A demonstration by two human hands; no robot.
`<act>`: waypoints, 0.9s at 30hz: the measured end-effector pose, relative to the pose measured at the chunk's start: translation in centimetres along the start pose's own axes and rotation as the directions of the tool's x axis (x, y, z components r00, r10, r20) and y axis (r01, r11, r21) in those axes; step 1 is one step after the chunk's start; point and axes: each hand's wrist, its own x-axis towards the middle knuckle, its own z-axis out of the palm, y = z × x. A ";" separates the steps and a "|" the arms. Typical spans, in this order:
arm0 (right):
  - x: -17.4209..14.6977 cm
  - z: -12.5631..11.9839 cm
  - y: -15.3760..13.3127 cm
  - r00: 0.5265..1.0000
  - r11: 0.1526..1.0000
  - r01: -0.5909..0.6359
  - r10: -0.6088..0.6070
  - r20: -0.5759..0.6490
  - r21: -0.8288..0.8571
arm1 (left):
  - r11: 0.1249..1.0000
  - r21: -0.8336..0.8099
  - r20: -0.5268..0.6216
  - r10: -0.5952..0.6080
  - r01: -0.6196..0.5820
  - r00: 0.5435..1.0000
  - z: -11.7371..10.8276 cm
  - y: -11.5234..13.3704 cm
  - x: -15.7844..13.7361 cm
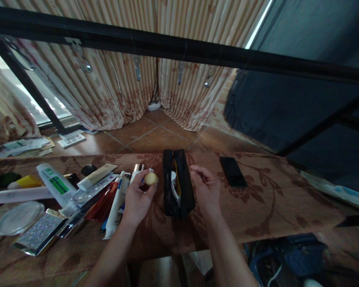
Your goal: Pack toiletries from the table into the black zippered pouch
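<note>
My left hand (139, 197) is closed round a small round jar with a pale gold top (151, 178), held just left of the black pouch. The black zip pouch (187, 195) lies lengthwise with its top unzipped. Inside it show a white-capped container (173, 177) and something yellow. Close beside the pouch's right side is my right hand (208, 187), its thumb and forefinger brought together; whatever may be between them is hidden. Behind my left hand stands a tube with a shiny cap (137, 170), and a white tube (116, 211) lies to its left.
Several cosmetics crowd the table's left side, among them a green-marked tube (55, 183), a glittery box (40, 231) and a round clear-lidded tub (20, 218). A black phone (233, 171) lies on the right. A dark metal bar (167, 42) crosses in front of the curtains.
</note>
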 end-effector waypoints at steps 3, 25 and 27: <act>0.0 0.1 0.1 1.000 1.000 -0.019 0.019 0.015 0.011 | 1.000 0.007 -0.009 0.009 -0.008 1.000 0.0 0.3 -0.1; -0.1 0.2 0.6 0.997 1.000 0.021 -0.019 0.076 -0.018 | 1.000 -0.015 0.007 0.010 -0.010 1.000 0.1 -0.3 0.0; -0.1 0.2 0.6 0.997 1.000 0.014 -0.013 0.077 -0.014 | 1.000 -0.018 0.012 0.012 -0.012 1.000 0.1 -0.4 0.0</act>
